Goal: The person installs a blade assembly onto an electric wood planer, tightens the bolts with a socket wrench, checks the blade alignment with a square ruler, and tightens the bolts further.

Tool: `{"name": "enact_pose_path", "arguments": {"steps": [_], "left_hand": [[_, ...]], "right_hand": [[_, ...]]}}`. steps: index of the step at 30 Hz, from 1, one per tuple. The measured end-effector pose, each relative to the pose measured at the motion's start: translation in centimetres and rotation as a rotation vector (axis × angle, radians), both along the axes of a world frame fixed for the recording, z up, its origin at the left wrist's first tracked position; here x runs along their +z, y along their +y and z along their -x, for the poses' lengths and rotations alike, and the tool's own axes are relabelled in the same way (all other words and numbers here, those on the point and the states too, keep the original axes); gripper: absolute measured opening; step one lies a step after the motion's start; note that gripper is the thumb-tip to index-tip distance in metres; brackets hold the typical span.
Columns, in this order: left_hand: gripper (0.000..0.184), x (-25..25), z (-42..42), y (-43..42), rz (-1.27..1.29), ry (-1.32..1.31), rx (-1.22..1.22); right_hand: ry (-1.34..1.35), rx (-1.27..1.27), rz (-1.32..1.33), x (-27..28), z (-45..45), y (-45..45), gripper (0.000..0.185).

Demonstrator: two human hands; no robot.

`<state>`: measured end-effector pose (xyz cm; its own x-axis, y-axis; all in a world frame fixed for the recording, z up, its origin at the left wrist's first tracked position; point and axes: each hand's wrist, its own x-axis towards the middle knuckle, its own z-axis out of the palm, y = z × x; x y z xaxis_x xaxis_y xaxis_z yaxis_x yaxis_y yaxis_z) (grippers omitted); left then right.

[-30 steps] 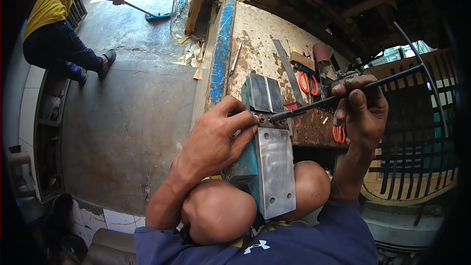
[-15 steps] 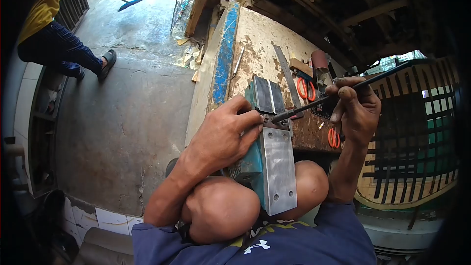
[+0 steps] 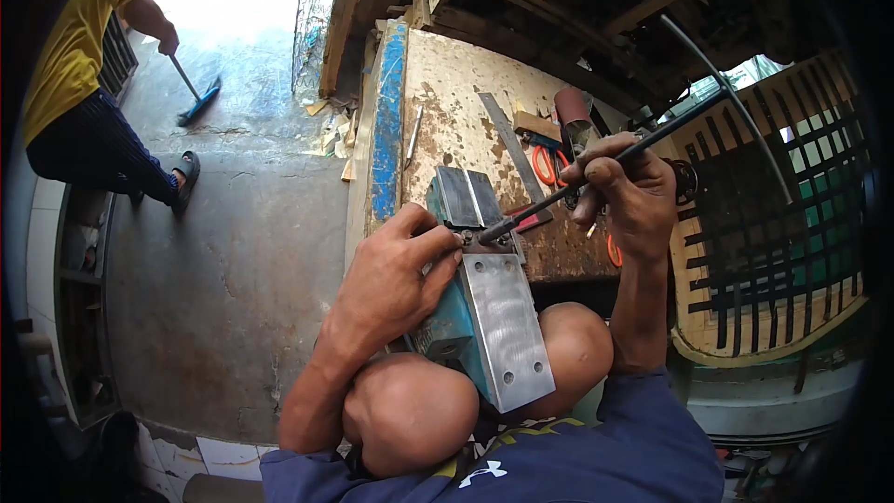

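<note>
A teal tool body with a bare metal plate (image 3: 508,331) rests between my knees, and a dark plate (image 3: 456,197) forms its far part. My left hand (image 3: 396,275) is closed at the gap between the two plates, its thumb and fingertips pinching something too small to make out. In my right hand (image 3: 629,191) is a long dark T-shaped wrench (image 3: 549,200), held between thumb and fingers. Its socket tip sits in the gap, close to my left fingertips. The cross bar of the wrench is at the upper right.
A worn workbench (image 3: 447,84) holds a metal ruler (image 3: 510,144), orange-handled scissors (image 3: 548,166), a wooden block (image 3: 537,125) and a pencil-like stick (image 3: 413,137). At the left, a person in yellow (image 3: 79,65) holds a broom (image 3: 198,104). A slatted frame (image 3: 768,214) stands at the right.
The wrench's cross bar has turned while its tip stays in the gap. The view has shifted, and the bench sits lower and further left. The person's broom has swung left and down.
</note>
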<state>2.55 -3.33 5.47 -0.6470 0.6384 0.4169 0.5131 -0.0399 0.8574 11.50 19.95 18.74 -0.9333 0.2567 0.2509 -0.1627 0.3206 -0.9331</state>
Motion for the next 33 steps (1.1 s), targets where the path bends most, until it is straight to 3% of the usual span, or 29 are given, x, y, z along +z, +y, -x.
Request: {"name": "enact_pose_path", "arguments": {"steps": [5, 9, 13, 17, 25, 33], "left_hand": [[0.012, -0.2, -0.1, -0.1, 0.008, -0.007, 0.013], [0.012, -0.1, -0.1, -0.3, 0.036, -0.017, 0.003], [0.013, -0.1, -0.3, -0.2, 0.039, -0.022, -0.010], [0.013, -0.2, -0.3, -0.2, 0.028, -0.032, -0.011], [0.014, -0.2, -0.2, -0.3, 0.046, -0.041, -0.007], [0.013, -0.2, -0.1, -0.2, 0.041, -0.053, -0.006]], "right_hand": [[0.020, 0.085, 0.010, -0.5, 0.0, -0.6, 0.018], [-0.008, -0.053, 0.079, -0.2, 0.4, -1.9, 0.021], [-0.039, 0.050, -0.057, -0.8, 0.5, 0.6, 0.025], [-0.010, -0.022, -0.075, -1.4, 0.9, -0.1, 0.028], [-0.102, 0.058, 0.054, -0.4, 0.6, -0.1, 0.023], [-0.045, 0.050, -0.193, -0.8, 1.4, 0.0, 0.023]]}}
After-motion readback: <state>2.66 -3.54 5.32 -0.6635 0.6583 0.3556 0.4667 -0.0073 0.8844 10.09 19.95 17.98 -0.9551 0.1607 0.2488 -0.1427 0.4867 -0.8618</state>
